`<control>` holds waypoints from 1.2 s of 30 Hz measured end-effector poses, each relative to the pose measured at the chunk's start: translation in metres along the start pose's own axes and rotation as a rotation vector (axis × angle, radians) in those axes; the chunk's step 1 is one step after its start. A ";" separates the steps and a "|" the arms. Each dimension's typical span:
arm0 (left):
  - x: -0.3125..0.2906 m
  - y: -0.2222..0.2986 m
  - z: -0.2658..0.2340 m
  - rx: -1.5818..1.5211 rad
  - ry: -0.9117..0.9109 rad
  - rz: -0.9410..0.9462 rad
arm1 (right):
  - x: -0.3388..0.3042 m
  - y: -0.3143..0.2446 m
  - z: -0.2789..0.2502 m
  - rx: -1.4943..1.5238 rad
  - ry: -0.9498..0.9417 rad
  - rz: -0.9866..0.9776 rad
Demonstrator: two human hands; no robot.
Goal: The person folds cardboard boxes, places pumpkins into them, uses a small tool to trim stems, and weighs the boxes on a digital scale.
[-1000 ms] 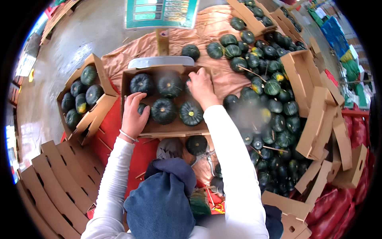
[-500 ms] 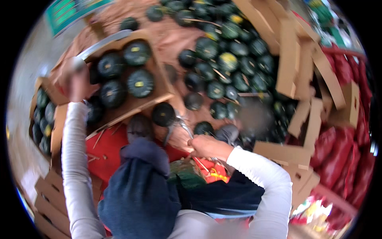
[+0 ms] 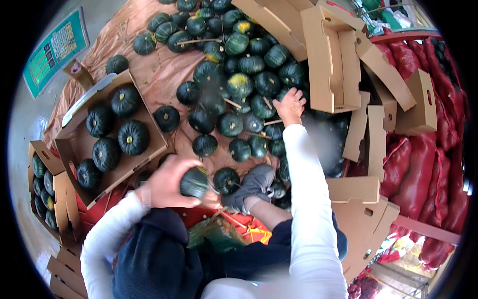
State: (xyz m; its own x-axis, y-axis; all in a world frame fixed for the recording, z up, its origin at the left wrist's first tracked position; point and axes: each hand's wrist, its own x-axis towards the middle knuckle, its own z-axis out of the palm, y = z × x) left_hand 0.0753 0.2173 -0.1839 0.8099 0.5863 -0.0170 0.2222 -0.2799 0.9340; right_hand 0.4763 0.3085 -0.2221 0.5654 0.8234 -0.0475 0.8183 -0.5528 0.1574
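Observation:
My left hand (image 3: 168,183), slightly blurred, is closed around a dark green kabocha squash (image 3: 194,182) above my lap. Out over the pile, my right hand (image 3: 291,104) has its fingers spread and curved over the squash there, holding nothing clear of the heap; its fingertips partly cover a green squash beneath. Several dark squashes (image 3: 133,137) sit stem up in an open cardboard box (image 3: 149,160) to the left. A loose squash (image 3: 226,180) lies by my grey shoe (image 3: 256,185).
Many squashes (image 3: 240,85) are heaped on a tan cloth (image 3: 142,74). Empty cardboard boxes (image 3: 332,65) stand on the right, beside red sacks (image 3: 413,174). A fuller squash box (image 3: 59,194) is at far left, below a green scale panel (image 3: 56,52).
My left hand has left the box and now grips a squash near my lap. My right hand, which held metal clippers, has moved up to the pile; the clippers are no longer visible.

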 end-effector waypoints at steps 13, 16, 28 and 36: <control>0.076 -0.081 0.079 -0.039 -0.290 -0.137 | -0.082 0.013 -0.027 2.289 -1.097 0.182; 0.082 -0.025 0.045 -1.060 0.137 -0.325 | -0.130 -0.019 -0.039 2.350 -0.903 0.207; -0.109 -0.064 -0.140 0.187 1.228 -0.537 | -0.160 -0.044 -0.023 1.263 -0.588 -0.127; -0.171 -0.121 -0.163 0.214 1.312 -0.487 | -0.041 -0.046 0.016 0.458 0.235 -0.161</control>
State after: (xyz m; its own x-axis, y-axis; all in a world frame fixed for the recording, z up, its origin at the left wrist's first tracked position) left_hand -0.1783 0.2746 -0.2363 -0.4297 0.8931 0.1330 0.5018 0.1138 0.8574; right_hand 0.4173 0.2979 -0.2433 0.4336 0.8799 0.1944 0.8838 -0.3732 -0.2823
